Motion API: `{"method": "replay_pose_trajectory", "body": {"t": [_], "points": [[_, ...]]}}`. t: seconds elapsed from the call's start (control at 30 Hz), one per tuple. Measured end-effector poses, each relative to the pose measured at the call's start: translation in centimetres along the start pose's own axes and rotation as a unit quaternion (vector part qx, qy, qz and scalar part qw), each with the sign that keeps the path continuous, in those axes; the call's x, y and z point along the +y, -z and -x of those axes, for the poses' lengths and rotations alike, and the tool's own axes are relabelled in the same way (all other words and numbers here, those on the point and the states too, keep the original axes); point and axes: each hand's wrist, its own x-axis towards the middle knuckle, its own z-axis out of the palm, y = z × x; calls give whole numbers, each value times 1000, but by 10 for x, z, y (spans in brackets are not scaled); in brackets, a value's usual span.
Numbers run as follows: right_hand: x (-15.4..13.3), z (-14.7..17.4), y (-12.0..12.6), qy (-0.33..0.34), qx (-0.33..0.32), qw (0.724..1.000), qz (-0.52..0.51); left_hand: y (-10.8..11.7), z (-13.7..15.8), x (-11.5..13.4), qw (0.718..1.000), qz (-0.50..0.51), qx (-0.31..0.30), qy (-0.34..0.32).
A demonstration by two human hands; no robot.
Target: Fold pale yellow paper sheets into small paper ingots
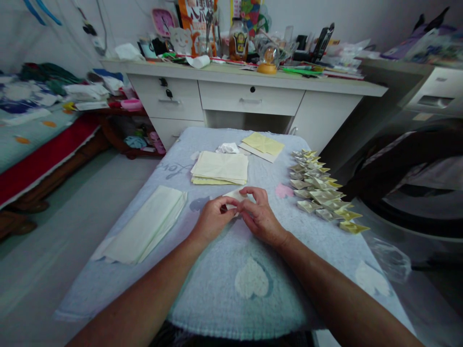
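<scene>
Both my hands meet over the middle of a cloth-covered table [217, 294]. My left hand [215, 216] pinches the near left side of a small pale piece of folded paper [236, 194]. My right hand [261, 215] has its thumb and fingers curled on the right side of that same paper. The fingers hide much of it, so its exact fold is unclear. Just beyond lies a stack of pale square paper sheets [220, 166]. To the left rests a folded pile of whitish paper [148, 224]. Rows of folded paper boats [321, 188] stand at the right.
Yellow and white sheets [263, 145] lie at the table's far side, near a crumpled white tissue [227, 148]. A cluttered white desk [249, 99] stands beyond. A front-loading washing machine [427, 144] is on the right, a bed [39, 137] on the left.
</scene>
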Motion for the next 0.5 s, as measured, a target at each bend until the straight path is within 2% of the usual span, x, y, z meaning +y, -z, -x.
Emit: {"method": "replay_pose_trajectory", "body": {"t": [0.23,0.5], "points": [[3,1,0,-2,7,1000,0,1,-2,-6,999,47,-10,23],[2,1,0,8,2,1000,10,-2,-4,-6,1000,-8,-2,0]]}}
